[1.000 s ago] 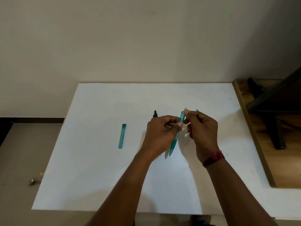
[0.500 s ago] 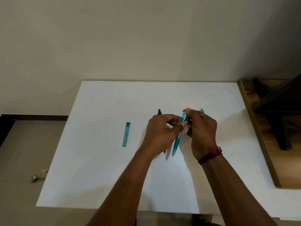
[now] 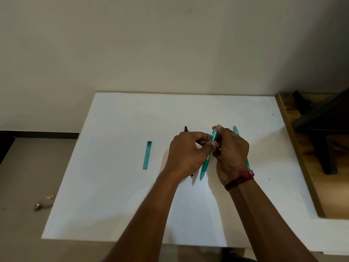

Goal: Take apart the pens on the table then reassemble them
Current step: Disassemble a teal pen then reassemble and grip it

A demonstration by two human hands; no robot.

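Observation:
Over the middle of the white table (image 3: 113, 186) I hold a teal pen (image 3: 205, 163) nearly upright, tip pointing down toward me. My right hand (image 3: 232, 154) grips its upper part, and my left hand (image 3: 187, 154) pinches the barrel just below. A teal cap (image 3: 147, 155) lies flat on the table to the left. A black pen (image 3: 186, 128) lies behind my left hand, mostly hidden; its tip shows near my wrist. Another teal pen (image 3: 235, 130) lies behind my right hand, largely covered.
The table stands against a plain wall. On the right a wooden floor strip holds a dark chair base (image 3: 321, 129). Small bits of debris (image 3: 43, 202) lie on the floor left of the table.
Both hands have stayed closed on the teal pen, with only small shifts of the fingers. The camera has tilted slightly, so the table sits a little further right in view.

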